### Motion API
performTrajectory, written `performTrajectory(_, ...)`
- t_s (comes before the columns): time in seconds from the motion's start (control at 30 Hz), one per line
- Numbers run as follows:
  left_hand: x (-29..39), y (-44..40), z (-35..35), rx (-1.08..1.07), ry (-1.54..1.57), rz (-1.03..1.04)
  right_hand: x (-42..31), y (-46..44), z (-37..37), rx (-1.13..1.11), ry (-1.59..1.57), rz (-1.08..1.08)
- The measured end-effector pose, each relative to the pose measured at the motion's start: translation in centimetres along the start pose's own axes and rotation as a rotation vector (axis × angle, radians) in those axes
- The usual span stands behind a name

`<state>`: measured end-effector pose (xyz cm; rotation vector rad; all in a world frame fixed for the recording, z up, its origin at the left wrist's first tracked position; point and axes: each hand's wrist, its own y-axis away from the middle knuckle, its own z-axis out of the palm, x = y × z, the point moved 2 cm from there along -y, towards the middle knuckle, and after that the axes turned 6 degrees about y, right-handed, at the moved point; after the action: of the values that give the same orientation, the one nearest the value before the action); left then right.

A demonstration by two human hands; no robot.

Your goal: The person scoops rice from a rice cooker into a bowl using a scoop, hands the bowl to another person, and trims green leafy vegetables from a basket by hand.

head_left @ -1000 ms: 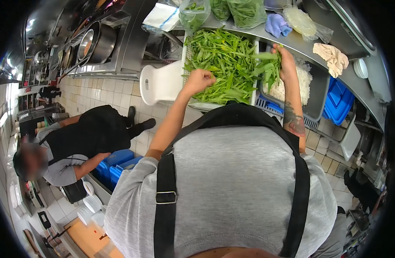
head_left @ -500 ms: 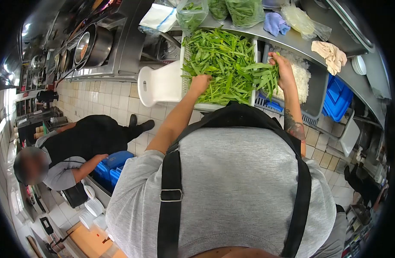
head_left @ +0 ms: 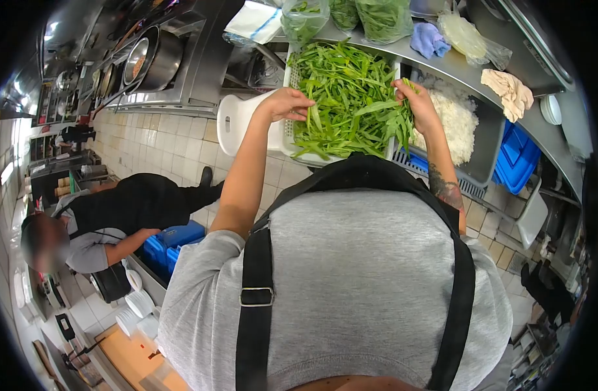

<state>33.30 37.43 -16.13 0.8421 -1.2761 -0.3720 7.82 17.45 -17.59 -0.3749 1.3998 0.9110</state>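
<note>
Long-leaved water spinach (head_left: pixel 344 91) fills a white perforated basket (head_left: pixel 288 133) in front of me. My right hand (head_left: pixel 419 107) is closed on a small bunch of this water spinach at the basket's right edge, its leaves hanging down beside the palm. My left hand (head_left: pixel 287 104) is over the left rim, fingers stretched toward the leaves and slightly apart. Some leaves lie close to its fingertips, but I see nothing gripped there.
Right of the basket, a grey tub (head_left: pixel 484 153) holds white shredded food (head_left: pixel 456 124). Bagged greens (head_left: pixel 384 19), a blue cloth (head_left: pixel 430 40) and a beige cloth (head_left: pixel 507 93) lie on the steel counter. A white stool (head_left: pixel 228 127) stands left; a co-worker (head_left: pixel 126 205) is behind it.
My left hand has lifted out of the greens and moved left and up to the rim, its fingers loosening. My right hand, still holding its bunch, has shifted slightly left.
</note>
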Motion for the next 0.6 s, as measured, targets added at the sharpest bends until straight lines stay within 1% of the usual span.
performTrajectory(0.03, -0.2, -0.2, -0.2, -0.029, -0.010, -0.002, -0.1, 0.0, 0.4, -0.018, 0.024, -0.007)
performTrajectory(0.17, 0.3, 0.2, 1.4, -0.001, 0.021, 0.036, 0.1, 0.2, 2.6, -0.101, 0.252, -0.007)
performTrajectory(0.23, 0.5, -0.1, 2.2, 0.020, 0.058, 0.058, -0.7, 1.0, 4.4, -0.220, 0.379, -0.023)
performTrajectory(0.27, 0.7, -0.1, 2.6, 0.049, 0.068, 0.074, -1.0, 1.4, 5.4, -0.280, 0.443, -0.032)
performTrajectory(0.37, 1.8, 0.4, 4.5, 0.142, 0.119, 0.142, -1.4, 1.7, 7.6, -0.345, 0.582, -0.051)
performTrajectory(0.47, 1.3, -0.6, 5.2, 0.144, 0.138, 0.173, -0.7, 1.1, 7.9, -0.290, 0.807, -0.228)
performTrajectory(0.5, 0.7, -1.2, 5.2, 0.209, 0.047, 0.158, -2.3, 1.9, 8.0, -0.338, 0.789, -0.180)
performTrajectory(0.6, -1.7, -2.2, 4.7, 0.409, -0.831, 0.305, -0.6, 0.3, 5.2, -0.142, 0.748, -0.297)
